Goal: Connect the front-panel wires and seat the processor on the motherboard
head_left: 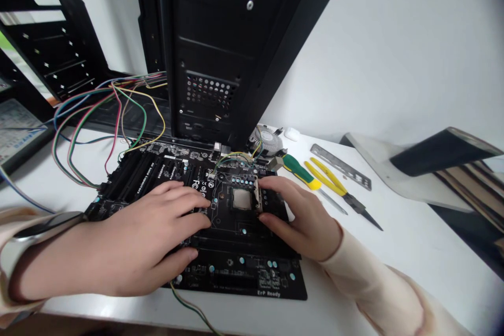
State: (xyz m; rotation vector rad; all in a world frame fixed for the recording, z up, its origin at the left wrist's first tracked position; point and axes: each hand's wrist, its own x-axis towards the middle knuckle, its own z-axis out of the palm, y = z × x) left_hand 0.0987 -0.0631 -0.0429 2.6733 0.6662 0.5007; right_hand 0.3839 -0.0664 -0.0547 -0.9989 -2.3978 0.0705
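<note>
A black motherboard [232,249] lies flat on the white table. Near its middle the silver processor [241,199] sits in its socket. Along the socket's right side stands a raised metal load plate [258,195], with the thumb and index finger of my right hand [301,215] closed on its two ends. My left hand [153,241] rests over the left part of the board, fingers spread and nothing held in them. The palm hides several slots and parts beneath it.
A black computer case [220,52] rises behind the board, with coloured wires [118,110] looping at left. A cooler fan [265,142], a green-yellow screwdriver [301,172], yellow-handled pliers [331,181] and a metal I/O shield [340,165] lie to the right.
</note>
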